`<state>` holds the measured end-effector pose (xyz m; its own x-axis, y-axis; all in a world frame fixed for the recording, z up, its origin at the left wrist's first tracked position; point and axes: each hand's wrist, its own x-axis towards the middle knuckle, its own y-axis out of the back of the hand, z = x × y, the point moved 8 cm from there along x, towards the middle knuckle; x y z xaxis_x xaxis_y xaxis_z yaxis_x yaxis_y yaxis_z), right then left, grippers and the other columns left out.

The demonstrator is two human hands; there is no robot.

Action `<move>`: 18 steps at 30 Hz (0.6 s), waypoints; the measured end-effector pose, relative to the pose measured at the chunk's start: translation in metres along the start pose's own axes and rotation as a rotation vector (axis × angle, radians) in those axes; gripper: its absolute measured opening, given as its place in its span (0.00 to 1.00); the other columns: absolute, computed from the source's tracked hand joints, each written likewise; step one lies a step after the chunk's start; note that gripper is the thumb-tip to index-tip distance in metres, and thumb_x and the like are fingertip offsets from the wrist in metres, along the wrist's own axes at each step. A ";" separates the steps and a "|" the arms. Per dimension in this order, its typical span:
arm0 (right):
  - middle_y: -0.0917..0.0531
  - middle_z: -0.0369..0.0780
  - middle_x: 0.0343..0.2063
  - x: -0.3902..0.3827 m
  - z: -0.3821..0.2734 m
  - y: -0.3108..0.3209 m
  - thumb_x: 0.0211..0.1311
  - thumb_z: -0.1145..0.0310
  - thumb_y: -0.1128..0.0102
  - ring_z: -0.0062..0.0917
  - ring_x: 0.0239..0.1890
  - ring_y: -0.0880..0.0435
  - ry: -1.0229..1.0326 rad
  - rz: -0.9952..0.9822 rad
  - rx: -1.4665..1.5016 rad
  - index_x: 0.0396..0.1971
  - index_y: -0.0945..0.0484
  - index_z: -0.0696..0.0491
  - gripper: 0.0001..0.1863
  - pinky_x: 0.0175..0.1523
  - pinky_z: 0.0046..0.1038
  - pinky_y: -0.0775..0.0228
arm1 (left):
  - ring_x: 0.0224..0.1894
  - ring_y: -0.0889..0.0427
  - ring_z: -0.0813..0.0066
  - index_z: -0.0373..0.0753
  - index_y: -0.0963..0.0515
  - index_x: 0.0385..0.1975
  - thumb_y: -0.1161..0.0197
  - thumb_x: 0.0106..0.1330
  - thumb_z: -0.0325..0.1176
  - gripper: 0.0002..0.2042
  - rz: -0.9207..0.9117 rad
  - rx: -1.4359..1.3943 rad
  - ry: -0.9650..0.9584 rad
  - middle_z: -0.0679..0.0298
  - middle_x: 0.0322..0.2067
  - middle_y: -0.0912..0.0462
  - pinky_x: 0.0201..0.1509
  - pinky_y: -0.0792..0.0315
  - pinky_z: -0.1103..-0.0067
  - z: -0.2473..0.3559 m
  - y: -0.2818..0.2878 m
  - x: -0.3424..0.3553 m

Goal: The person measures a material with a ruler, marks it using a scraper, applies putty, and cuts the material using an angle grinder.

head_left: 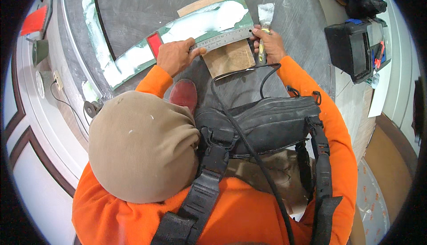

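Note:
A green board strip [247,20] lies across the floor in front of me, coated with white filler [209,20]. A metal ruler [227,38] runs along its near edge. My left hand [175,57] is closed at the ruler's left end, thumb stretched along it, beside a red piece [154,44] across the board. My right hand [271,45] grips a putty knife [266,14] by its yellow and dark handle, blade pointing away. Its thumb and finger also pinch the ruler's right end. Beneath the ruler sits a wooden block [228,59].
Another filler-coated green strip [91,20] meets the board at the left. A wood piece [201,4] lies behind the board. A black cable [222,98] loops near my right forearm. At right stands a black bin [349,51]; a red tool [34,20] is far left.

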<state>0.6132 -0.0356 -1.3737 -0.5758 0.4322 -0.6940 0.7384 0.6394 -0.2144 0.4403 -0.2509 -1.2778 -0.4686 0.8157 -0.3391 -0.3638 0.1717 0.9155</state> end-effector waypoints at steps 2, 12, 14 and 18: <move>0.17 0.36 0.28 -0.001 0.000 0.001 0.62 0.66 0.34 0.16 0.19 0.23 0.004 0.017 -0.009 0.48 0.24 0.53 0.16 0.21 0.21 0.28 | 0.30 0.15 0.54 0.43 0.18 0.37 0.44 0.64 0.65 0.27 -0.013 -0.015 0.026 0.55 0.26 0.15 0.30 0.27 0.61 -0.001 -0.002 0.001; 0.17 0.36 0.28 -0.004 -0.003 0.008 0.62 0.66 0.34 0.16 0.19 0.24 0.015 0.043 -0.071 0.46 0.22 0.54 0.15 0.22 0.21 0.28 | 0.30 0.15 0.54 0.44 0.17 0.37 0.43 0.64 0.65 0.27 -0.024 -0.014 0.041 0.55 0.26 0.15 0.31 0.26 0.62 0.006 -0.007 0.000; 0.17 0.36 0.28 -0.002 -0.006 0.008 0.62 0.66 0.34 0.15 0.19 0.24 0.041 0.040 -0.079 0.46 0.22 0.54 0.15 0.22 0.21 0.28 | 0.30 0.15 0.54 0.45 0.16 0.38 0.43 0.64 0.64 0.26 0.009 -0.025 0.037 0.56 0.26 0.15 0.31 0.26 0.62 0.006 -0.004 0.001; 0.17 0.36 0.28 -0.003 -0.005 0.006 0.62 0.66 0.34 0.15 0.19 0.24 0.043 0.041 -0.098 0.46 0.22 0.54 0.15 0.22 0.22 0.28 | 0.30 0.15 0.54 0.45 0.16 0.39 0.43 0.64 0.64 0.26 -0.036 -0.028 0.056 0.56 0.27 0.15 0.32 0.25 0.62 0.004 -0.008 0.000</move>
<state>0.6173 -0.0295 -1.3695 -0.5624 0.4846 -0.6700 0.7246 0.6791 -0.1170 0.4465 -0.2501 -1.2844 -0.4989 0.7767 -0.3844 -0.4032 0.1846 0.8963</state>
